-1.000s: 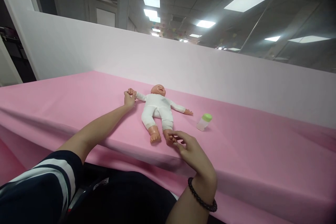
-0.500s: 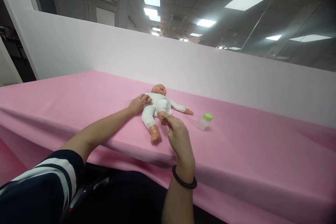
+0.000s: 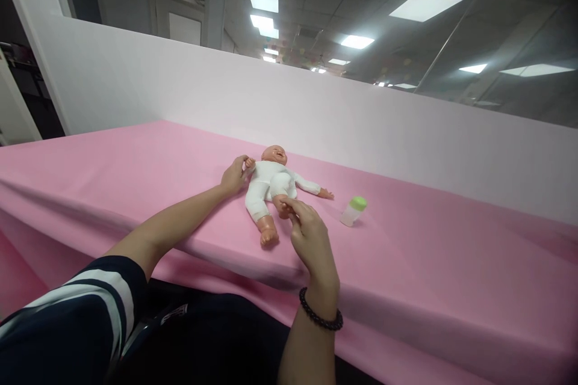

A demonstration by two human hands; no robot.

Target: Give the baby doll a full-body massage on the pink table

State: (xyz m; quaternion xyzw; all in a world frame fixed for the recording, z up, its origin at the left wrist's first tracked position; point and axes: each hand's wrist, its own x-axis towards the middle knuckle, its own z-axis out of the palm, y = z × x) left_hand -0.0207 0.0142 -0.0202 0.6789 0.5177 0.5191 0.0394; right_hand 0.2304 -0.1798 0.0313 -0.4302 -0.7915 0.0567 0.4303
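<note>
A baby doll point(image 3: 264, 180) with a white cloth body lies on its back on the pink-covered table point(image 3: 406, 258), its head toward the wall. My left hand point(image 3: 235, 175) is closed around the doll's arm on the left side, near its small hand. With its fingers closed on the doll's foot, my right hand point(image 3: 311, 234) holds that leg bent up at the knee. The other leg lies straight, its foot toward the table's front edge. The doll's other arm stretches out to the right.
A small clear bottle with a green cap point(image 3: 353, 212) stands to the right of the doll. Behind the table rises a white wall point(image 3: 203, 90) with glass above it. The pink cloth hangs over the front edge by my body.
My left hand has shifted outward and up with the doll's arm, swinging it away from the chest toward the head's left side. My right hand still holds the foot.
</note>
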